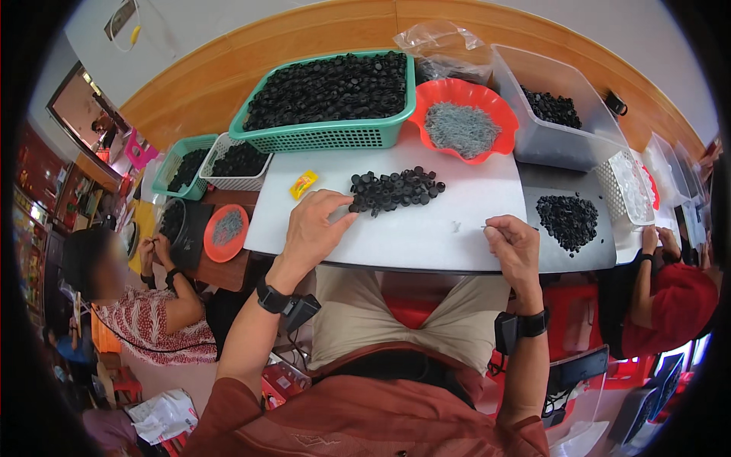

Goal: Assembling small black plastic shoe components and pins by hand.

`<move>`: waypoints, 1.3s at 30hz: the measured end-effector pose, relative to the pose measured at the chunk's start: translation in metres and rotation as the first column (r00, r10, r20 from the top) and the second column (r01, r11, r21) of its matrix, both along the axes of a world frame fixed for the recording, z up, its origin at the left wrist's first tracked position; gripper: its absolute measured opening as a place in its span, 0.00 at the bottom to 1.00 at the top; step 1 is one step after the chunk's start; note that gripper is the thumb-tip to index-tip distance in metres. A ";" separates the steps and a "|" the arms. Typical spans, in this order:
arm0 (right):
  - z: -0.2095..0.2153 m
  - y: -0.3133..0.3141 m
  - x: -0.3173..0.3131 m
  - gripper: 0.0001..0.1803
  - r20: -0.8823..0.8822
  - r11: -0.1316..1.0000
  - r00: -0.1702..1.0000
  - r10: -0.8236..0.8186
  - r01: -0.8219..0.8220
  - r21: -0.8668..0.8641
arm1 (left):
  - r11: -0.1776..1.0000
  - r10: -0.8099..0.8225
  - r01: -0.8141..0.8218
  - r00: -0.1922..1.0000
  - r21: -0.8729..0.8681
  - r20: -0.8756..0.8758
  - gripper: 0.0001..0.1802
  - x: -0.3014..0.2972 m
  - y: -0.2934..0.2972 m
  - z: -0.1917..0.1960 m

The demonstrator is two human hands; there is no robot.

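Observation:
At the left end of a small pile of black round caps point(396, 189), my left hand point(314, 227) reaches in with thumb and forefinger apart, their tips beside the nearest caps. My right hand point(516, 247) is closed in a pinch over the front right part of the white work surface point(426, 244). A tiny thin piece point(483, 227) pokes out from its fingertips; most of it is hidden. Between the hands lie a few small pale bits point(455, 226). Beyond the pile stands a red scalloped bowl point(505, 137) full of thin grey pin-like pieces point(461, 128).
A green basket point(324, 139) heaped with black parts stands at the back. Beside the bowl is a clear plastic bin point(560, 145). A yellow packet point(303, 184) lies left. More black parts point(567, 221) cover a grey board at right. People sit at both sides, their hands at the tables.

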State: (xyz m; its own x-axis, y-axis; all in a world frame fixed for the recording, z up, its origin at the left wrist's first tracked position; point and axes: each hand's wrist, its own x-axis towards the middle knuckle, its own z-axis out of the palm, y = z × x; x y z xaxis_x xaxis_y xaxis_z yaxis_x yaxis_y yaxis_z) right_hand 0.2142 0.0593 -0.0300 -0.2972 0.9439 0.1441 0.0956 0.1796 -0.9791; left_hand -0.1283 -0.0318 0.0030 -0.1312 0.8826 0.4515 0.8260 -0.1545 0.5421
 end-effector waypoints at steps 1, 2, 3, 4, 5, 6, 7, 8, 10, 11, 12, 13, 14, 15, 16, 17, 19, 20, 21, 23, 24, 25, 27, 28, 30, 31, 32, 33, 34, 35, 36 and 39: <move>0.000 0.000 0.000 0.06 -0.007 1.000 1.000 -0.002 0.002 -0.003 | 1.000 0.000 0.000 1.000 -0.012 -0.001 0.15 0.000 -0.001 -0.001; 0.000 0.000 -0.001 0.06 -0.013 1.000 1.000 -0.004 0.004 -0.006 | 1.000 0.002 -0.002 1.000 -0.024 -0.001 0.15 -0.001 -0.001 -0.003; 0.000 0.000 0.000 0.06 -0.013 1.000 1.000 -0.001 0.001 -0.005 | 1.000 0.005 -0.005 1.000 -0.024 -0.001 0.15 -0.001 0.000 -0.004; 0.000 0.000 0.000 0.06 -0.008 1.000 1.000 0.000 0.000 -0.003 | 1.000 -0.001 0.000 1.000 -0.027 -0.011 0.15 -0.002 0.000 -0.005; 0.000 0.000 0.000 0.05 -0.004 1.000 1.000 -0.002 0.002 -0.002 | 0.999 -0.009 0.008 1.000 -0.031 -0.022 0.15 -0.002 0.001 -0.006; -0.001 0.000 0.000 0.05 -0.003 1.000 1.000 -0.001 0.001 -0.003 | 0.999 -0.008 0.007 1.000 -0.031 -0.021 0.15 -0.003 0.002 -0.008; -0.002 0.001 0.001 0.05 -0.017 1.000 1.000 0.001 -0.001 0.010 | 0.999 -0.009 0.010 1.000 -0.036 0.002 0.15 -0.003 0.003 -0.010; -0.003 0.001 0.001 0.05 -0.031 1.000 1.000 0.001 -0.001 0.023 | 0.999 -0.013 0.014 1.000 -0.040 0.024 0.15 -0.003 0.004 -0.012; -0.004 0.001 0.001 0.05 -0.035 1.000 0.999 -0.004 0.005 0.027 | 0.999 -0.010 0.011 1.000 -0.049 0.030 0.15 -0.003 0.003 -0.011; -0.004 0.001 0.001 0.06 -0.037 0.999 0.999 -0.010 0.011 0.032 | 0.998 -0.007 0.009 0.999 -0.059 0.036 0.15 -0.002 0.002 -0.011; -0.004 0.001 0.000 0.06 -0.038 0.999 0.999 -0.011 0.013 0.031 | 0.998 -0.009 0.011 0.999 -0.060 0.035 0.15 -0.002 0.000 -0.009; -0.003 0.000 0.000 0.06 -0.029 0.999 0.999 -0.016 0.017 0.037 | 0.998 -0.013 0.015 0.999 -0.060 0.037 0.15 -0.001 -0.002 -0.008; -0.002 0.000 0.000 0.06 -0.018 0.999 1.000 -0.021 0.022 0.045 | 0.998 -0.019 0.021 0.999 -0.059 0.040 0.14 0.000 -0.003 -0.005; -0.002 0.000 0.000 0.06 -0.017 0.999 1.000 -0.023 0.024 0.047 | 0.998 -0.021 0.023 0.999 -0.057 0.041 0.14 0.003 -0.006 -0.003; -0.004 0.000 0.001 0.06 -0.011 0.999 1.000 -0.024 0.025 0.040 | 0.997 -0.022 0.030 0.994 -0.073 0.104 0.14 0.006 -0.009 0.000; -0.004 0.000 0.001 0.06 -0.005 0.999 1.000 -0.025 0.025 0.035 | 0.995 -0.023 0.038 0.986 -0.087 0.166 0.14 0.007 -0.011 0.001; -0.003 0.001 0.001 0.06 0.002 0.999 1.000 -0.025 0.025 0.045 | 0.995 -0.060 0.076 0.975 -0.066 0.212 0.14 0.007 -0.013 -0.002; -0.004 0.000 0.000 0.06 0.006 0.999 1.000 -0.022 0.021 0.050 | 0.993 -0.093 0.109 0.963 -0.049 0.254 0.14 0.005 -0.015 -0.003; -0.004 -0.001 -0.001 0.06 0.006 0.999 1.000 -0.021 0.021 0.049 | 0.993 -0.093 0.109 0.963 -0.050 0.254 0.14 0.005 -0.016 -0.003; -0.002 -0.001 -0.001 0.06 0.008 0.998 1.000 -0.030 0.029 0.060 | 0.996 -0.083 0.086 0.983 -0.011 0.163 0.13 0.009 -0.017 -0.002; -0.003 -0.001 -0.001 0.06 0.008 0.998 1.000 -0.029 0.028 0.060 | 0.996 -0.083 0.086 0.983 -0.011 0.163 0.13 0.009 -0.015 -0.004; -0.003 -0.001 0.000 0.06 0.025 0.997 0.999 -0.041 0.039 0.063 | 0.996 -0.081 0.085 0.990 -0.027 0.119 0.12 0.008 -0.012 -0.006; -0.004 -0.002 0.000 0.05 0.041 0.997 0.998 -0.054 0.051 0.063 | 0.995 -0.082 0.086 0.994 -0.047 0.073 0.12 0.010 -0.008 -0.008; -0.003 -0.001 0.000 0.05 0.036 0.997 0.998 -0.043 0.041 0.069 | 0.996 -0.075 0.076 0.997 -0.041 0.022 0.12 0.013 -0.006 -0.007; -0.001 -0.001 -0.001 0.05 0.029 0.997 0.999 -0.037 0.035 0.072 | 0.997 -0.072 0.071 0.997 -0.036 -0.031 0.12 0.018 -0.005 -0.008; -0.001 -0.003 -0.003 0.05 0.030 0.996 0.999 -0.040 0.037 0.081 | 0.998 -0.052 0.051 0.998 -0.023 -0.042 0.12 0.021 -0.004 -0.010; 0.000 -0.003 -0.005 0.05 0.029 0.995 0.999 -0.042 0.039 0.093 | 1.000 -0.031 0.031 0.998 -0.007 -0.054 0.13 0.023 -0.003 -0.012; 0.000 -0.003 -0.004 0.05 0.026 0.995 0.999 -0.042 0.039 0.095 | 1.000 -0.031 0.031 0.998 -0.006 -0.058 0.13 0.024 -0.002 -0.014; -0.002 -0.003 -0.004 0.04 0.020 0.996 0.999 -0.038 0.036 0.087 | 0.999 -0.008 0.011 0.995 0.030 -0.104 0.13 0.026 0.000 -0.017; -0.003 -0.003 -0.003 0.04 0.014 0.996 0.999 -0.034 0.033 0.079 | 0.998 0.016 -0.007 0.989 0.065 -0.149 0.13 0.028 0.001 -0.019; -0.003 -0.002 -0.002 0.04 0.012 0.996 0.999 -0.033 0.032 0.081 | 0.998 0.017 -0.007 0.988 0.067 -0.150 0.13 0.030 0.002 -0.020; -0.004 -0.001 0.001 0.04 0.019 0.998 1.000 -0.024 0.022 0.066 | 0.995 0.057 -0.042 0.986 0.096 -0.159 0.12 0.035 0.005 -0.022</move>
State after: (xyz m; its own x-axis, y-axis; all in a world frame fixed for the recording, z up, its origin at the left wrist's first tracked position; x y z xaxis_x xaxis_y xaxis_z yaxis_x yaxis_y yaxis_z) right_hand 0.2148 0.0578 -0.0340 -0.2791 0.9391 0.2007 0.1199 0.2414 -0.9630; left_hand -0.0929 -0.0266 -0.0188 -0.0931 0.8307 0.5489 0.9093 -0.1537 0.3867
